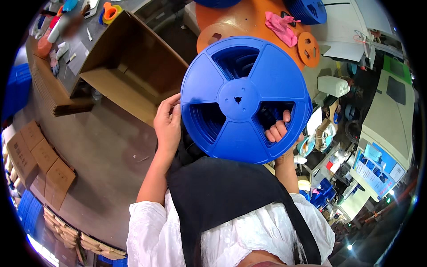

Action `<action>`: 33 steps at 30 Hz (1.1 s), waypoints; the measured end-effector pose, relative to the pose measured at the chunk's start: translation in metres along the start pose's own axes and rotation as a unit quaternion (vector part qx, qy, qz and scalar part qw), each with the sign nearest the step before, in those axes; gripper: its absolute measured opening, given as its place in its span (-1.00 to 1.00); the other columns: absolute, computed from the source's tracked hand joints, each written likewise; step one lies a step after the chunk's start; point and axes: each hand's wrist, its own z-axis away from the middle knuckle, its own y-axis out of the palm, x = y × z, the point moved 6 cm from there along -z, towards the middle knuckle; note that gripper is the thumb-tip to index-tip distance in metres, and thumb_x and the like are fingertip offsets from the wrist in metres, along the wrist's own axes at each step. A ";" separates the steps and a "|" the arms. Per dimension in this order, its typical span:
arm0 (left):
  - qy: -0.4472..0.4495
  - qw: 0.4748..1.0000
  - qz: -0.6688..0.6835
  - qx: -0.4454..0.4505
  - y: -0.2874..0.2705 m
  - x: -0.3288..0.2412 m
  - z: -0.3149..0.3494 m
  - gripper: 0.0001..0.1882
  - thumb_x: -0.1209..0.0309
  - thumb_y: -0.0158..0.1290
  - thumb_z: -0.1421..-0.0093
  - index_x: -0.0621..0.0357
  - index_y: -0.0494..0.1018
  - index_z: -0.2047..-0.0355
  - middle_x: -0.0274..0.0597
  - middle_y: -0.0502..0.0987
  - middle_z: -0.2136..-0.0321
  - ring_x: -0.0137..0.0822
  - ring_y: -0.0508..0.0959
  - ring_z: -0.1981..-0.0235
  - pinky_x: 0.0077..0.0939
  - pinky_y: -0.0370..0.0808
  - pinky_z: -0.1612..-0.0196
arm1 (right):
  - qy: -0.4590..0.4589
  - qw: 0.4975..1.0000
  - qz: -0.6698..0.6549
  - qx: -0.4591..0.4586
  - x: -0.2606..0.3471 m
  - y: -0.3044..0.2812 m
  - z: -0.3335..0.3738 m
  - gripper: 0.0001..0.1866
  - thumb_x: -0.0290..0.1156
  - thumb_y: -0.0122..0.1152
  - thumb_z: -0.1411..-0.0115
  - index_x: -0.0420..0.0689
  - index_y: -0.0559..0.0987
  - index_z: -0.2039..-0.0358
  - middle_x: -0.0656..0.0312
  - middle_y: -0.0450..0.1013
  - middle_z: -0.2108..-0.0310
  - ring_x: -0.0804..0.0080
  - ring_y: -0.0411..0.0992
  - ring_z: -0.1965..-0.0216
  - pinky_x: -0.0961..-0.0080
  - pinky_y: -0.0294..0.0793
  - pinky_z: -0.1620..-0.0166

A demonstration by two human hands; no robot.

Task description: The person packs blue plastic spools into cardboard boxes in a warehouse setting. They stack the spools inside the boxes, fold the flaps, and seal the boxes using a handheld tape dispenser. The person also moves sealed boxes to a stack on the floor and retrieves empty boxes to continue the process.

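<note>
A stack of blue plastic reels (240, 100) is held up in front of my chest, its top disc facing me with three wide openings and a small hub hole. My right hand (280, 129) reaches round the right rim, its fingers curled through the lower right opening. At the left rim, my left hand (169, 118) rests with bent fingers against the edge, partly hidden behind the disc. Just beyond it to the left stands an open cardboard box (120, 91), its inside showing brown walls.
An orange round table (249, 20) at the back carries more blue reels (307, 11), a pink cloth (283, 27) and an orange disc (308, 49). Folded cartons (58, 95) lean at the left, cardboard boxes (42, 164) lie on the floor, and a large machine (387, 120) stands right.
</note>
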 end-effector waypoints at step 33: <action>-0.192 0.830 0.460 0.250 0.053 -0.058 0.010 -0.24 0.00 0.05 -0.15 0.22 0.16 -0.22 0.10 0.41 0.01 -0.14 0.53 0.13 -0.21 0.54 0.00 | -0.067 0.976 0.136 -0.156 0.015 -0.015 0.021 -0.22 -0.20 0.30 0.11 -0.20 0.27 -0.13 0.13 0.43 0.31 0.25 0.47 0.26 0.27 0.51 0.07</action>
